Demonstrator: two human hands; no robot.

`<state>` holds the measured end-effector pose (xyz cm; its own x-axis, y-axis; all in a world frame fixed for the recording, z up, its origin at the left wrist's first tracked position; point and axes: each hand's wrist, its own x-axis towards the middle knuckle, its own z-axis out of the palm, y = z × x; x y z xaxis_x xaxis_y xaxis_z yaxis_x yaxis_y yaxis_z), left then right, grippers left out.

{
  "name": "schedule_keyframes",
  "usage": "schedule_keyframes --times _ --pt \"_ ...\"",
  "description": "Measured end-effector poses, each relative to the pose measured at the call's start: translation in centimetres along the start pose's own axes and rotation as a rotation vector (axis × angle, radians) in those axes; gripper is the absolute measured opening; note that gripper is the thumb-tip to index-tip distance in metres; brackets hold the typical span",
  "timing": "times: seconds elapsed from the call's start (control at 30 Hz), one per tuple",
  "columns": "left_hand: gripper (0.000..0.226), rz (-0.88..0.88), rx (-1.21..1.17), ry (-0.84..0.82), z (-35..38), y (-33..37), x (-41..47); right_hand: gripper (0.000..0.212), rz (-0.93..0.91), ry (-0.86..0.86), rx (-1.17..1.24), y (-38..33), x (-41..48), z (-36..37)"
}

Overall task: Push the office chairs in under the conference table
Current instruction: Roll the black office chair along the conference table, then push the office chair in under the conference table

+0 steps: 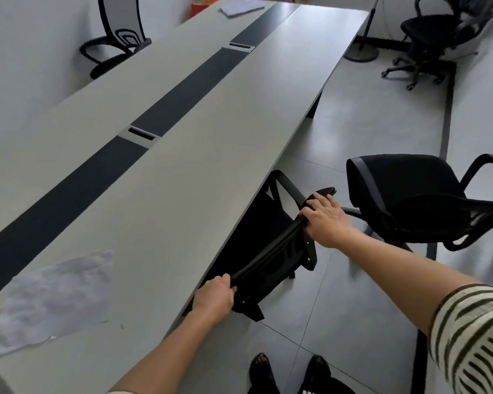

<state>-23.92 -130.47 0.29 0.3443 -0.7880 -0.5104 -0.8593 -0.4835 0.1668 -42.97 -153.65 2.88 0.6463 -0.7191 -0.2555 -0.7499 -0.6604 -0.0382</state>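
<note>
The long grey conference table with a dark middle stripe (199, 132) fills the room. A black mesh office chair (268, 245) sits tucked under its edge at 5 o'clock. The left hand (215, 298) and right hand (326, 220) are both wrapped tight around the chair's curved top. Another black chair (416, 200) stands just beside it at 3 o'clock, away from the table.

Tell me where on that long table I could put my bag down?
The conference table is bare on the right half, between the dark centre strip and the right edge. Paper sits at the near corner and far end. Both hands crowd the near edge, gripping a chair.
</note>
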Motion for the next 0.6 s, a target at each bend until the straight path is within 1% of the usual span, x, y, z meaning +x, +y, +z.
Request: schedule_keyframes --times 0.07,0.13,0.2,0.27,0.33,0.4,0.5,0.6 --pt "0.027 0.018 0.022 0.023 -0.6 0.2 -0.1 0.04 0.009 0.064 0.165 -0.4 -1.9 -0.4" --pt "0.029 0.054 -0.026 0.102 -1.5 1.1 -0.5 0.038 0.035 0.126 0.359 -0.4 -4.6 -0.6" --pt "0.031 0.111 -0.15 0.217 -2.2 2.5 -1.4 0.031 0.12 0.146 0.551 0.5 -7.8 -0.4" --pt "0.028 0.175 -0.302 0.293 -2.6 4.3 -2.4 0.023 0.248 0.13 0.78 2.4 -11.3 0.5" --pt "0.02 0.225 -0.442 0.268 -2.7 6.4 -3.7 0.02 0.359 0.125 0.934 5.1 -15.3 1.9" --pt "0.012 0.253 -0.541 0.199 -2.3 9.1 -4.7 0.015 0.458 0.163 1.024 8.3 -19.4 3.3" --pt "0.022 0.245 -0.604 0.123 -1.1 14.0 -5.7 0.008 0.617 0.241 1.17 12.7 -25.4 4.8" --pt "0.021 0.257 -0.627 0.075 0.6 19.9 -5.2 0.007 0.798 0.331 1.279 17.2 -30.4 6.5"
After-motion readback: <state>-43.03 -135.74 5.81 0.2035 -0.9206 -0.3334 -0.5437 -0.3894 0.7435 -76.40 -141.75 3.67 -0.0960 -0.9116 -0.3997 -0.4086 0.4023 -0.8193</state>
